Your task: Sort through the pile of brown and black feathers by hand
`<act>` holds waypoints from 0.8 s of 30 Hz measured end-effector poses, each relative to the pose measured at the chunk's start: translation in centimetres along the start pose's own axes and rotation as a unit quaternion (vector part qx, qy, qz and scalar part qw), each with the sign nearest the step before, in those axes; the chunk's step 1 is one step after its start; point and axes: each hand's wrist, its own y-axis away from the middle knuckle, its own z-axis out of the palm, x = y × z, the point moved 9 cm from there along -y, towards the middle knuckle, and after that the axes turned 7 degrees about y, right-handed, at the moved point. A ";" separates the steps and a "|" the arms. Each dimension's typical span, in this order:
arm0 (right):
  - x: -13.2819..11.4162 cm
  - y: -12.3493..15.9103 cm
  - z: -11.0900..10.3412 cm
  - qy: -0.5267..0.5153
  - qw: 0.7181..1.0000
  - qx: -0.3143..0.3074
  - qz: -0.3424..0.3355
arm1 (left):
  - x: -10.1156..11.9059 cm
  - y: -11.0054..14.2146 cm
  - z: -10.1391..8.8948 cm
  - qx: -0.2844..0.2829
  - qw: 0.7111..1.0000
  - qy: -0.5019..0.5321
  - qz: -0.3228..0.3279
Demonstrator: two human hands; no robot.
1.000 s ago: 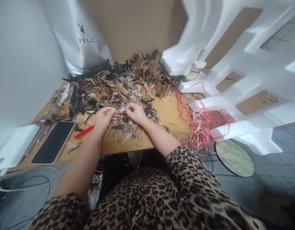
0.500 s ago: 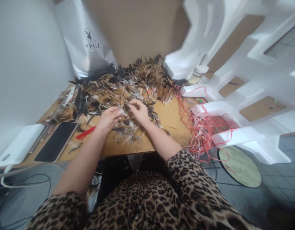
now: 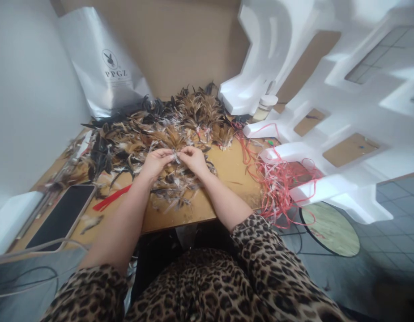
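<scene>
My left hand (image 3: 157, 163) is closed in a pinch on the pale base of a brown feather bunch (image 3: 171, 137), whose tips fan out away from me. Meeting it at that same base, my right hand (image 3: 194, 161) also pinches with thumb and forefinger. The quill ends are small and partly covered by my fingertips. Beneath and in front of both hands lie loose grey and brown feathers (image 3: 175, 192). A wide heap of brown and black feathers (image 3: 126, 141) spreads behind them, with a fuller brown cluster (image 3: 200, 108) at the back.
Red strips (image 3: 111, 199) and a phone (image 3: 62, 217) lie left on the wooden table (image 3: 238, 172), beside a white power bank (image 3: 17, 219). A silver bag (image 3: 104, 80) stands behind. Tangled pink ribbon (image 3: 280, 188), white foam pieces (image 3: 341, 192) and a jar (image 3: 265, 107) are at right.
My right hand, apart from the left half a second ago, has come to the feather bunch's base and now pinches it. The whole view has shifted slightly.
</scene>
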 end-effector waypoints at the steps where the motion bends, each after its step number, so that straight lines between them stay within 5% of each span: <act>1: 0.1 -0.1 -0.1 0.010 1.000 0.006 -0.004 | 0.1 -0.1 0.0 0.000 1.000 -0.012 0.012; 17: 0.4 0.1 0.2 0.075 0.997 0.021 0.011 | 0.1 1.1 -0.4 0.051 0.994 -0.077 0.051; 21: 0.7 0.2 0.6 0.003 1.000 -0.002 0.030 | -0.2 1.3 -0.5 0.040 0.998 -0.049 0.014; 24: 0.8 0.5 1.5 -0.105 0.990 -0.057 0.073 | -0.9 1.6 0.2 -0.020 0.998 0.022 -0.057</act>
